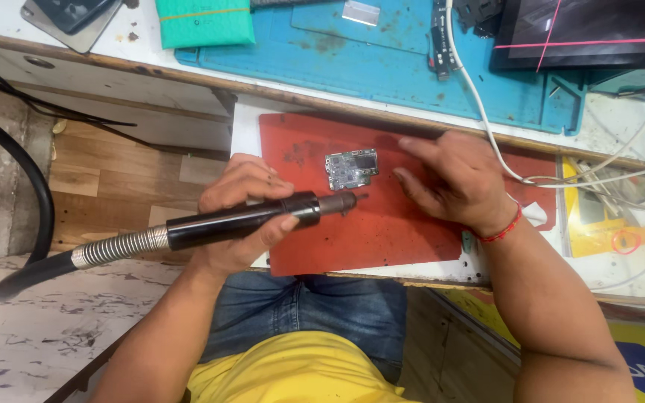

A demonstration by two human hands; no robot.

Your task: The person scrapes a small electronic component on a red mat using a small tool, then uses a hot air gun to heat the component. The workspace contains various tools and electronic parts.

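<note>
My left hand (242, 209) grips a black hot-air handpiece (255, 218) with a metal nozzle and a coiled steel hose. The nozzle tip points right, just below a small green circuit board (351, 169) lying on a red mat (382, 224). My right hand (453, 179) rests flat on the mat to the right of the board, fingers stretched toward it but apart from it, holding nothing. A red thread circles that wrist.
A blue work mat (382, 67) lies on the bench behind, with a dark screen (584, 30) at the back right and a green pouch (203, 21) at the back left. White cables (599, 179) and a yellow item (599, 216) sit right. A black hose (31, 186) loops left.
</note>
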